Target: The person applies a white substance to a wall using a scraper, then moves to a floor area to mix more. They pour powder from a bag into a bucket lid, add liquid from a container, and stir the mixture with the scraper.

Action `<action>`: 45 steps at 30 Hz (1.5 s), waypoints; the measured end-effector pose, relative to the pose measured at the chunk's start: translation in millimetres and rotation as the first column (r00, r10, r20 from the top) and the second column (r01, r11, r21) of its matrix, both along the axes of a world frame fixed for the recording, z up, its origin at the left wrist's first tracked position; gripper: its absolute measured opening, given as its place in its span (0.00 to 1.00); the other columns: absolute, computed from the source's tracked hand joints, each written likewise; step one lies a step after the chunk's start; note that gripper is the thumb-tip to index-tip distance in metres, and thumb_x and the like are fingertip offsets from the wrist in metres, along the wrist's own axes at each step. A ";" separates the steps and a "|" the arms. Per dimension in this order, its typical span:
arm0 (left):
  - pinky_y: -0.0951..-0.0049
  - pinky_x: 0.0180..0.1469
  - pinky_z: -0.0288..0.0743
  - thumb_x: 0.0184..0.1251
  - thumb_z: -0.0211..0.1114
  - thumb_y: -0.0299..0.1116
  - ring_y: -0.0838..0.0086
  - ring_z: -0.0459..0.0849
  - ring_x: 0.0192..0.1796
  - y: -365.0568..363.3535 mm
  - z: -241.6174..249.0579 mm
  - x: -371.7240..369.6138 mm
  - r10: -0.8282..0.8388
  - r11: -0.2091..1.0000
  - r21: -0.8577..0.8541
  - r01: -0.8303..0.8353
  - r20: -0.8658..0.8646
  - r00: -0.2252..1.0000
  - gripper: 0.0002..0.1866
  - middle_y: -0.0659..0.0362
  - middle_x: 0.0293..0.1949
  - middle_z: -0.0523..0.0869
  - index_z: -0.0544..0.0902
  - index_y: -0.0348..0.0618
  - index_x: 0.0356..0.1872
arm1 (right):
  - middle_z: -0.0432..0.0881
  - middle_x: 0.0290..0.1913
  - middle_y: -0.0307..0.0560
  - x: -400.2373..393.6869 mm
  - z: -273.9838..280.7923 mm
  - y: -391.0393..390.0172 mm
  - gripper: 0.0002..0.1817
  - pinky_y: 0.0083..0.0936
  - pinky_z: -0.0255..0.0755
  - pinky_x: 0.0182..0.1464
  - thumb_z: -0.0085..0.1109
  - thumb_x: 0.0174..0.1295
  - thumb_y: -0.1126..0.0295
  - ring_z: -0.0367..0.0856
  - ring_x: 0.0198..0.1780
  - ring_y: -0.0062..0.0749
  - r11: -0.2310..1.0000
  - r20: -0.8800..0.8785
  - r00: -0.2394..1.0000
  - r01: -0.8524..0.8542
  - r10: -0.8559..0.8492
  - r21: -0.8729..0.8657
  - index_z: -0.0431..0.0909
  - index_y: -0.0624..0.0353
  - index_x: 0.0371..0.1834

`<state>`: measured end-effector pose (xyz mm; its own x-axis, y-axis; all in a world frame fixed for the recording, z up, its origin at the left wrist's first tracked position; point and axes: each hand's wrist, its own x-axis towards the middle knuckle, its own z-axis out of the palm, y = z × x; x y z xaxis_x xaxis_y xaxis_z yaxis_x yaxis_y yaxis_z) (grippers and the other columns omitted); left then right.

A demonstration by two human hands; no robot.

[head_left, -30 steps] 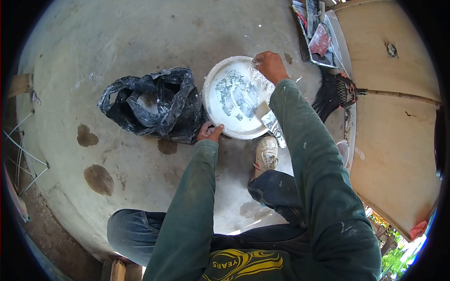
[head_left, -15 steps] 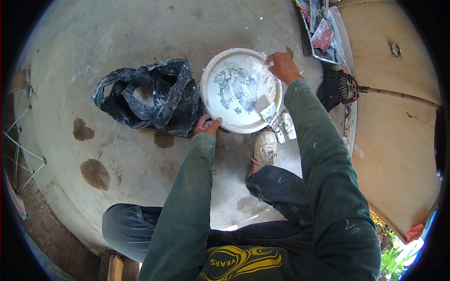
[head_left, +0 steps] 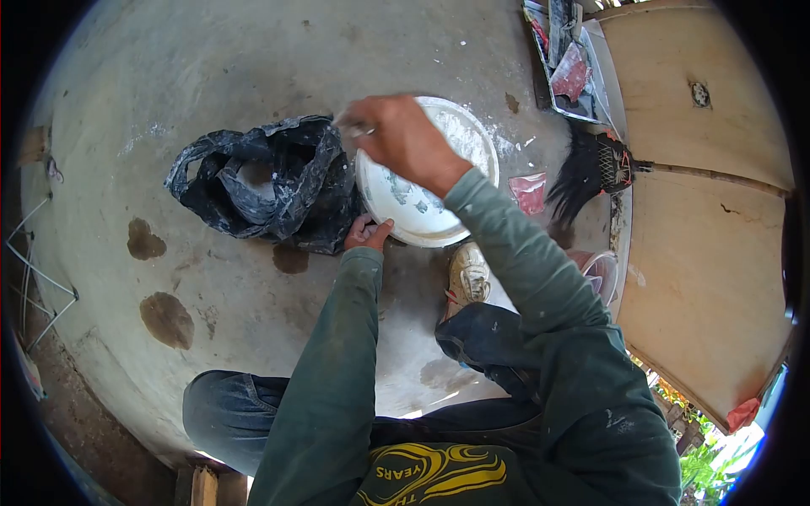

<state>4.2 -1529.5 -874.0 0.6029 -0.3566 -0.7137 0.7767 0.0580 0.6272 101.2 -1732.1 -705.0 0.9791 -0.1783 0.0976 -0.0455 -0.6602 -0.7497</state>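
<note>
A round white pan point(head_left: 422, 221) smeared with grey paste lies on the concrete floor, with white powder point(head_left: 466, 133) heaped on its far side. My left hand point(head_left: 368, 233) grips the pan's near-left rim. My right hand point(head_left: 396, 135) hovers over the pan's left edge, beside a crumpled black plastic bag point(head_left: 253, 181). Its fingers are bunched together and dusted white, and I see nothing held in them. My right forearm hides the pan's near-right part.
A black-bristled brush point(head_left: 586, 173) and a pink scraper point(head_left: 530, 191) lie right of the pan. A tool tray point(head_left: 574, 72) sits at the top right beside plywood sheets point(head_left: 717, 253). A small cup point(head_left: 601, 275) is by my shoe point(head_left: 467, 274). Damp stains point(head_left: 164, 319) mark the floor.
My right hand left the pan's far-right rim and swung left over the pan toward the black bag. The left hand has stayed on the rim. The putty knife is now hidden.
</note>
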 end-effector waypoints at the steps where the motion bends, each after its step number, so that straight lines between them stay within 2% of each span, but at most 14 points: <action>1: 0.76 0.53 0.74 0.54 0.76 0.27 0.74 0.84 0.45 19.2 -63.5 -1.6 -0.007 1.000 -0.008 0.007 0.004 1.000 0.22 0.52 0.42 0.87 0.79 0.34 0.50 | 0.85 0.37 0.55 15.6 0.9 32.1 0.12 0.39 0.78 0.45 0.61 0.51 0.77 0.84 0.40 0.52 0.990 0.024 0.998 -0.064 0.062 0.124 0.83 0.60 0.40; 3: 0.68 0.62 0.68 0.61 0.72 0.39 0.68 0.81 0.54 41.5 -175.4 -36.8 -0.711 0.693 0.585 0.421 0.454 0.538 0.33 0.51 0.53 0.84 0.70 0.37 0.64 | 0.82 0.32 0.54 42.2 -12.6 87.7 0.07 0.44 0.76 0.41 0.57 0.51 0.76 0.83 0.38 0.52 0.974 -0.001 0.975 -0.224 0.224 0.029 0.81 0.59 0.33; 6: 0.73 0.57 0.69 0.60 0.72 0.39 0.75 0.81 0.48 6.7 18.5 19.6 -0.566 0.787 0.383 0.485 0.133 0.814 0.26 0.57 0.44 0.85 0.76 0.40 0.57 | 0.82 0.31 0.52 65.7 -65.8 140.6 0.05 0.41 0.76 0.37 0.55 0.54 0.73 0.83 0.35 0.50 0.972 0.037 0.978 -0.200 0.206 -0.126 0.82 0.56 0.31; 8: 0.80 0.39 0.67 0.59 0.74 0.40 0.84 0.73 0.32 -1.0 18.1 33.6 -0.567 0.680 0.412 0.606 -0.229 0.791 0.22 0.67 0.31 0.81 0.79 0.45 0.51 | 0.83 0.30 0.48 78.0 -82.9 157.9 0.08 0.36 0.74 0.36 0.53 0.58 0.69 0.84 0.36 0.43 0.952 -0.257 0.959 -0.187 0.123 -0.244 0.83 0.52 0.30; 11: 0.83 0.29 0.54 0.56 0.76 0.41 0.87 0.61 0.24 9.0 10.9 13.5 -0.324 0.912 0.244 0.331 -0.068 0.943 0.22 0.72 0.26 0.74 0.80 0.45 0.49 | 0.86 0.35 0.36 72.9 -85.8 175.2 0.11 0.33 0.74 0.37 0.52 0.62 0.67 0.84 0.40 0.34 0.833 -0.207 0.972 -0.202 0.108 -0.515 0.87 0.46 0.34; 18: 0.77 0.50 0.69 0.59 0.73 0.30 0.77 0.80 0.42 5.1 27.1 21.6 -0.262 0.945 0.140 0.295 -0.215 0.941 0.20 0.58 0.38 0.86 0.77 0.38 0.51 | 0.85 0.40 0.35 67.2 -90.5 186.0 0.12 0.30 0.70 0.41 0.50 0.64 0.67 0.82 0.44 0.33 0.782 -0.197 0.980 -0.113 -0.012 -0.612 0.87 0.45 0.40; 21: 0.76 0.51 0.70 0.58 0.74 0.30 0.76 0.81 0.42 3.4 30.4 19.6 -0.217 0.966 0.096 0.238 -0.193 0.957 0.21 0.56 0.38 0.87 0.77 0.37 0.50 | 0.82 0.46 0.47 63.1 -100.0 191.2 0.12 0.34 0.69 0.44 0.50 0.61 0.66 0.79 0.48 0.40 0.837 -0.166 0.986 -0.093 0.003 -0.539 0.85 0.52 0.35; 23: 0.84 0.25 0.51 0.54 0.76 0.38 0.91 0.62 0.23 1.7 30.6 17.2 -0.201 0.973 0.084 0.214 -0.146 0.969 0.22 0.73 0.30 0.81 0.82 0.46 0.49 | 0.85 0.41 0.47 65.0 -95.5 191.7 0.11 0.32 0.72 0.42 0.52 0.60 0.66 0.82 0.44 0.39 0.894 -0.241 0.969 -0.147 0.046 -0.423 0.85 0.53 0.30; 27: 0.84 0.26 0.51 0.54 0.76 0.39 0.90 0.62 0.23 1.8 31.2 18.1 -0.199 0.970 0.108 0.218 -0.163 0.966 0.22 0.73 0.30 0.81 0.82 0.46 0.50 | 0.86 0.32 0.46 69.2 -85.6 186.4 0.10 0.33 0.75 0.37 0.54 0.58 0.67 0.85 0.37 0.39 0.945 -0.318 0.947 -0.149 0.052 -0.289 0.85 0.53 0.25; 29: 0.75 0.54 0.70 0.59 0.74 0.33 0.75 0.82 0.46 6.0 19.5 20.6 -0.271 0.950 0.111 0.292 -0.175 0.947 0.23 0.55 0.42 0.87 0.76 0.35 0.52 | 0.86 0.28 0.46 71.1 -83.1 180.5 0.11 0.35 0.78 0.35 0.54 0.59 0.68 0.86 0.33 0.42 0.969 -0.250 0.968 -0.096 0.037 -0.228 0.88 0.49 0.25; 33: 0.77 0.55 0.69 0.59 0.74 0.36 0.76 0.81 0.48 11.2 11.8 21.1 -0.359 0.892 0.208 0.402 -0.216 0.908 0.24 0.54 0.46 0.86 0.76 0.36 0.53 | 0.85 0.28 0.53 69.5 -66.4 162.1 0.08 0.37 0.79 0.38 0.57 0.55 0.72 0.86 0.34 0.48 0.996 -0.143 0.986 0.088 -0.090 -0.021 0.86 0.54 0.24; 37: 0.76 0.54 0.70 0.58 0.75 0.37 0.76 0.81 0.48 12.3 1.0 17.4 -0.345 0.924 0.124 0.363 -0.142 0.928 0.28 0.54 0.48 0.85 0.75 0.36 0.56 | 0.85 0.35 0.59 62.5 -53.3 132.5 0.12 0.33 0.79 0.45 0.66 0.45 0.77 0.85 0.38 0.52 0.936 -0.189 0.962 0.244 -0.199 0.255 0.87 0.61 0.36; 41: 0.71 0.54 0.74 0.57 0.75 0.32 0.73 0.82 0.47 23.7 -29.8 6.8 -0.073 0.977 -0.206 0.046 -0.126 0.989 0.27 0.53 0.48 0.85 0.77 0.32 0.56 | 0.88 0.34 0.51 33.3 -30.1 71.4 0.16 0.26 0.78 0.41 0.74 0.47 0.69 0.86 0.34 0.30 0.762 -0.337 0.939 0.265 -0.066 0.590 0.86 0.66 0.38; 45: 0.81 0.34 0.67 0.53 0.77 0.35 0.83 0.80 0.38 8.9 -1.4 8.5 -0.179 0.972 0.136 0.191 -0.093 0.979 0.21 0.63 0.40 0.86 0.84 0.44 0.48 | 0.87 0.34 0.49 -9.7 8.7 -6.0 0.17 0.24 0.81 0.39 0.74 0.48 0.72 0.85 0.34 0.27 0.623 -0.501 0.864 0.414 -0.040 0.664 0.85 0.69 0.40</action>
<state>12.7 -1520.6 -875.4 0.4751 -0.3471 -0.8086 0.8133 -0.1776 0.5541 91.5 -1738.0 -696.3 0.8002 -0.2269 -0.5552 -0.5267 0.1768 -0.8314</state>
